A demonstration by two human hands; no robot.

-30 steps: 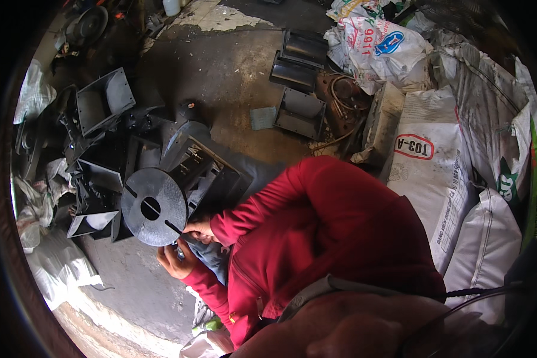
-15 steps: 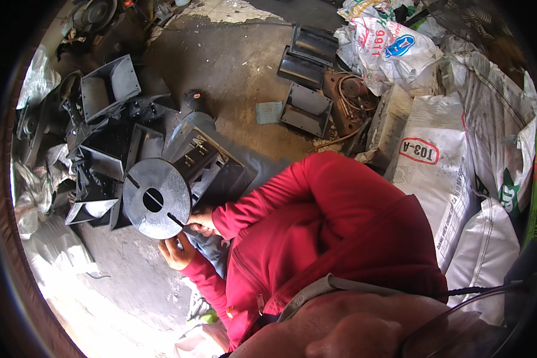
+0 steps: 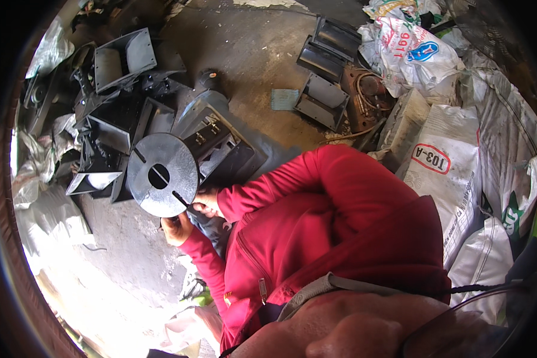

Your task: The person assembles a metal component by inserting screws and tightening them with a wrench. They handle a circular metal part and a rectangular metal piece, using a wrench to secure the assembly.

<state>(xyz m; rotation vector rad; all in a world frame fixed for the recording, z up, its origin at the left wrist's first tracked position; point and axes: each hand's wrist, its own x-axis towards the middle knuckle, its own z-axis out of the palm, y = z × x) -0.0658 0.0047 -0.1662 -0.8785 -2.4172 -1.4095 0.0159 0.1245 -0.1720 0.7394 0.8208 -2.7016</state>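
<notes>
A round grey metal disc with a central hole and narrow slots stands in front of me. A thin bar crosses its hole. Just under its near rim is my left hand, fingers bent up against the edge and gripping it. My right hand is closed close by the right side of that rim; what its fingers hold is hidden. Behind the disc sits a dark box-shaped metal frame with small fittings along its top. Whether the disc is fixed to this frame, I cannot tell.
Several dark metal housings are heaped to the left. More dark housings lie at the far right, by a rusty plate with a coiled cable. White sacks fill the right side. Plastic sheeting lies at the left.
The view has shifted, so the scene sits higher and a little to the right. My hands stay at the disc's near rim, with the left fingers now tucked further under it.
</notes>
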